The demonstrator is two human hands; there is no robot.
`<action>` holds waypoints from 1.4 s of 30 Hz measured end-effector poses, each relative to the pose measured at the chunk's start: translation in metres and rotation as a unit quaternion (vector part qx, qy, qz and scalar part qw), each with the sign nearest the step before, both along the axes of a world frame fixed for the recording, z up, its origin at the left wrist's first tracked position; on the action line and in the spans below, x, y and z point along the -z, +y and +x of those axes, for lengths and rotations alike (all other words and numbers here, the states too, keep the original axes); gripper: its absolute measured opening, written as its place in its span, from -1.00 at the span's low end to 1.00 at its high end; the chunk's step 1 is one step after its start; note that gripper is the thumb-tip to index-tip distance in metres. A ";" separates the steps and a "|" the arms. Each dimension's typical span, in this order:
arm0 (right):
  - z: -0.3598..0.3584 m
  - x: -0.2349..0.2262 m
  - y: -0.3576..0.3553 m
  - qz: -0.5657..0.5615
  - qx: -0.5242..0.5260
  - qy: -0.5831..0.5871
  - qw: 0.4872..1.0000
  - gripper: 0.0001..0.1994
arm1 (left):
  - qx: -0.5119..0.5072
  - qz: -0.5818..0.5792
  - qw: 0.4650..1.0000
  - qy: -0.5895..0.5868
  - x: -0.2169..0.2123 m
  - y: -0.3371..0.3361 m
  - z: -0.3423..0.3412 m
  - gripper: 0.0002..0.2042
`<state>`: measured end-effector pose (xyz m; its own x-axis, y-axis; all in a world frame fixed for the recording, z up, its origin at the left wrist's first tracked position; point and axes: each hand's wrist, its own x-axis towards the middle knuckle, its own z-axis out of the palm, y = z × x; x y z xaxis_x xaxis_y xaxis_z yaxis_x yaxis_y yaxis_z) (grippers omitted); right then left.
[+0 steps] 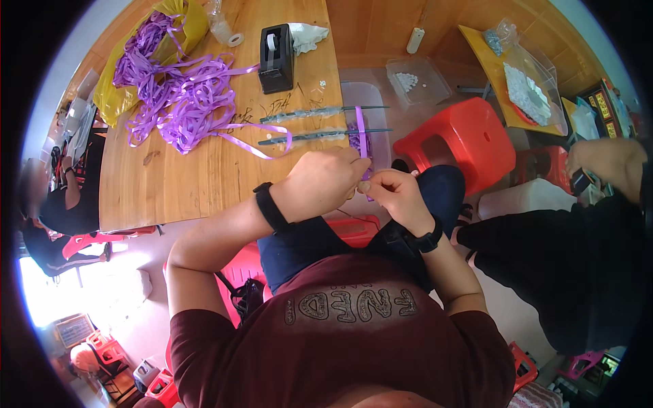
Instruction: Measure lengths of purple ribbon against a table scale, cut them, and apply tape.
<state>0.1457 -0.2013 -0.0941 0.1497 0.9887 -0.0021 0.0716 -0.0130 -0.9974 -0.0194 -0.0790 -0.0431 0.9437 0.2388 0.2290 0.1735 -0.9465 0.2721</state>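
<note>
A narrow purple ribbon (361,129) hangs across two dark thin rods (378,130) that stick out past the table's right edge. My left hand (326,178) is closed with its fingertips on the ribbon's lower part, just off the table edge. Facing it, my right hand (403,198) pinches the same ribbon between thumb and fingers. The fingertips of both hands nearly meet, and the bit of ribbon between them is partly hidden. Transparent tape holds the rods to the wooden table (183,197). From a tangled heap of purple ribbon (194,102), a loose strand reaches toward the rods.
A yellow plastic bag (109,102) and a black tape dispenser (276,76) are on the table. Below its right edge sits a translucent bin (379,102). A red stool (469,146) is to the right, near another person's dark-clothed legs (544,251). Someone else sits at far left.
</note>
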 end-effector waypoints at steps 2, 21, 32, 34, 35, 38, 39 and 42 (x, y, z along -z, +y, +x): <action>0.002 0.008 -0.001 0.001 -0.002 0.007 1.000 -0.80 | -0.026 -0.036 0.999 0.008 -0.001 -0.002 -0.003 -0.69; 0.022 -0.040 0.027 0.024 0.076 0.117 0.990 -0.75 | -0.131 -0.086 0.987 -0.031 -0.029 0.085 0.049 -0.82; 0.055 0.029 0.052 -0.097 0.006 0.113 0.989 -0.82 | -0.133 -0.320 0.936 0.064 0.013 0.150 0.072 -0.69; 0.057 0.039 0.063 -0.122 0.006 0.131 0.984 -0.82 | -0.132 -0.321 0.936 0.065 0.017 0.151 0.072 -0.69; 0.057 0.044 0.069 -0.097 0.004 0.166 0.981 -0.81 | -0.131 -0.321 0.936 0.065 0.019 0.152 0.072 -0.69; 0.061 0.058 0.087 -0.042 0.003 0.249 0.968 -0.72 | -0.137 -0.327 0.931 0.093 0.011 0.149 0.077 -0.71; 0.060 0.059 0.094 -0.012 -0.002 0.296 0.955 -0.66 | -0.138 -0.326 0.931 0.093 0.010 0.149 0.078 -0.71; 0.052 0.063 0.108 0.042 -0.034 0.365 0.929 -0.64 | -0.122 -0.277 0.947 0.107 0.007 0.147 0.081 -0.74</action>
